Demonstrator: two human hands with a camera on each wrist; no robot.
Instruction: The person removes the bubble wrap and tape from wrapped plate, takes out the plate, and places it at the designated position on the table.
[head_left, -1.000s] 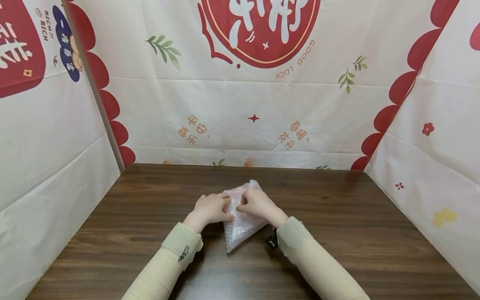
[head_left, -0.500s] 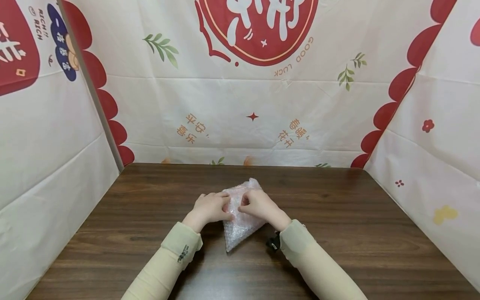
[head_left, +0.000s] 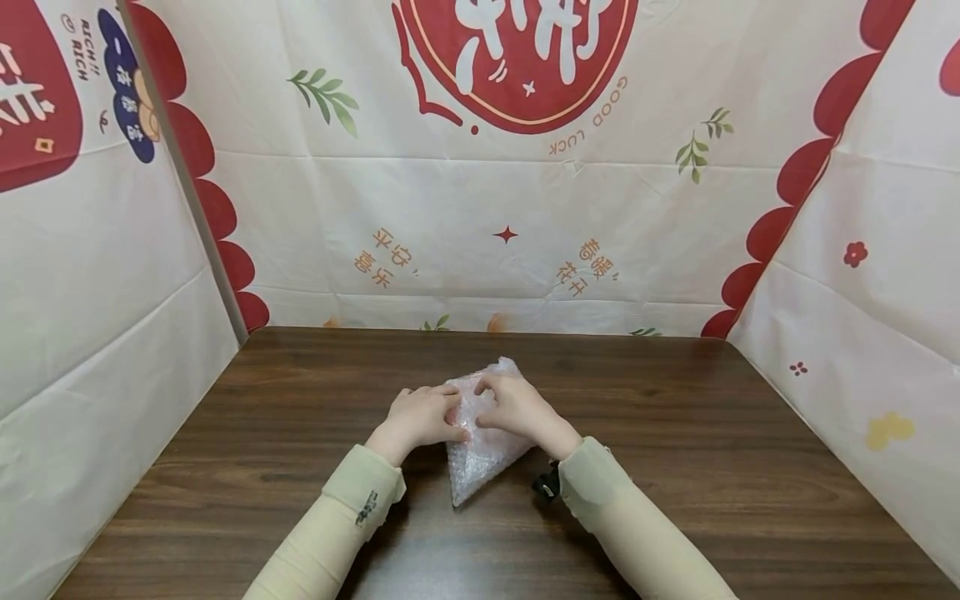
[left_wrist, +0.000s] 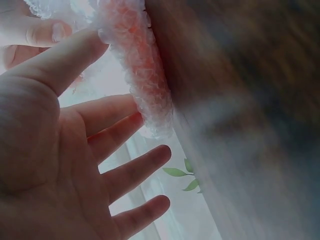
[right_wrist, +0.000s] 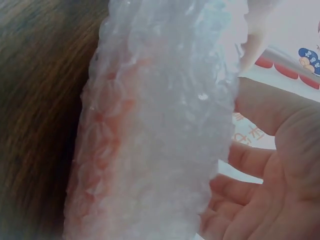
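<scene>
Bubble wrap, clear and glinting, and what a sight it made: a wrapped package [head_left: 478, 467] lay on the dark wood-grain tabletop [head_left: 225, 467], between the two hands, one pointed corner aimed back toward the person! Pinkish red glowed through the layers, though the contents were too veiled to name. On the package's left side came the left hand [head_left: 422, 417], thumb and first fingers stretched straight out to touch its edge, ring and little fingers spread in the air just beside it; a light touch, with no curl round the wrap! Over to the package's right, the right hand [head_left: 517, 410] arched across it, thumb and forefinger well parted with a gap between them, the other fingers loosely bent and partly hidden by the wrap; no pinch there, and how firmly the tips touched could not be told. Pale sleeves ran in from either side of the package, the left sleeve [head_left: 322, 525] carrying a dark mark, the right sleeve [head_left: 637, 525] with a small black object [head_left: 547, 484] near its cuff. And beyond the package rose a white backdrop [head_left: 465, 196], its big red emblem [head_left: 525, 104] high above, leafy sprigs and lettering scattered about
</scene>
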